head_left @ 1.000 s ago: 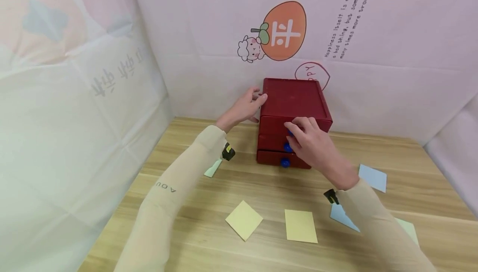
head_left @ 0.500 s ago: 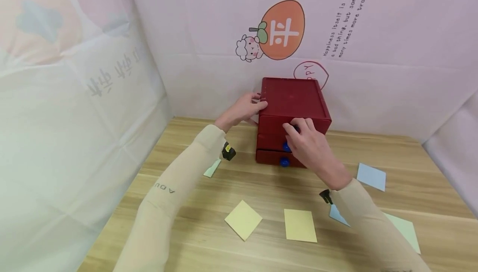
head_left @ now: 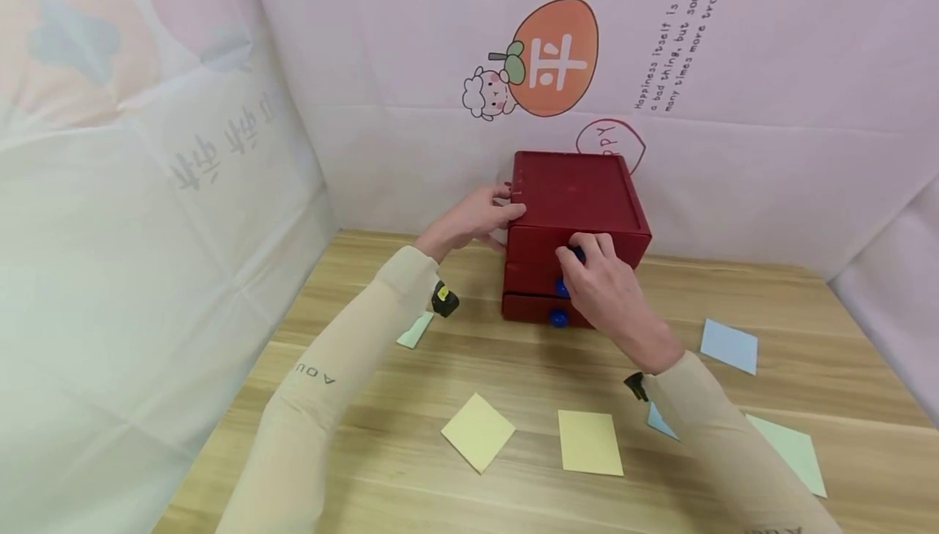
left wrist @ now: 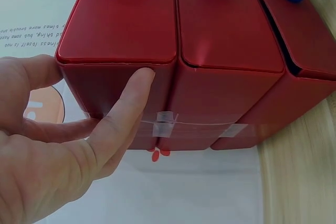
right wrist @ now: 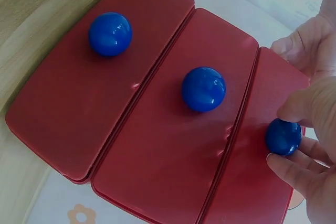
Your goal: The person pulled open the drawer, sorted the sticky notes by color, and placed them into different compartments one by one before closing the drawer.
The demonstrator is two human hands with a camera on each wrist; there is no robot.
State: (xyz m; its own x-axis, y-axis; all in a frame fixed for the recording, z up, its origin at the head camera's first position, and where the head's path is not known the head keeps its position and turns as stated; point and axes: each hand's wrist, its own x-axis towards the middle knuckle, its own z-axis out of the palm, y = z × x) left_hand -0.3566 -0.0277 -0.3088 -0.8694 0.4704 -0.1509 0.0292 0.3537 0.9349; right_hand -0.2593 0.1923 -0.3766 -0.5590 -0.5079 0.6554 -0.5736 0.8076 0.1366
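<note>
A small red cabinet (head_left: pixel 575 187) with three stacked drawers stands against the back cloth. Each drawer front carries a round blue knob; in the right wrist view I see the middle knob (right wrist: pixel 203 88) and the bottom knob (right wrist: pixel 110 34). My right hand (head_left: pixel 610 293) pinches the top drawer's knob (right wrist: pixel 283 137) between thumb and fingers. My left hand (head_left: pixel 472 220) rests on the cabinet's left side, its thumb over the top edge. In the left wrist view, extended fingers (left wrist: pixel 123 109) touch the side panel. All three drawers look pushed in, or nearly so.
On the wooden table (head_left: pixel 396 444) lie two yellow paper squares (head_left: pixel 478 433), blue paper squares (head_left: pixel 729 346) and pale green papers (head_left: pixel 791 452), some partly under the sleeves. White printed cloth (head_left: pixel 411 45) hangs behind and at the left. Clear tape (left wrist: pixel 164 124) crosses the cabinet's side.
My left hand has moved slightly down and closed in on the cabinet's side. My right fingers have settled around the top knob, and the right forearm has shifted a little left.
</note>
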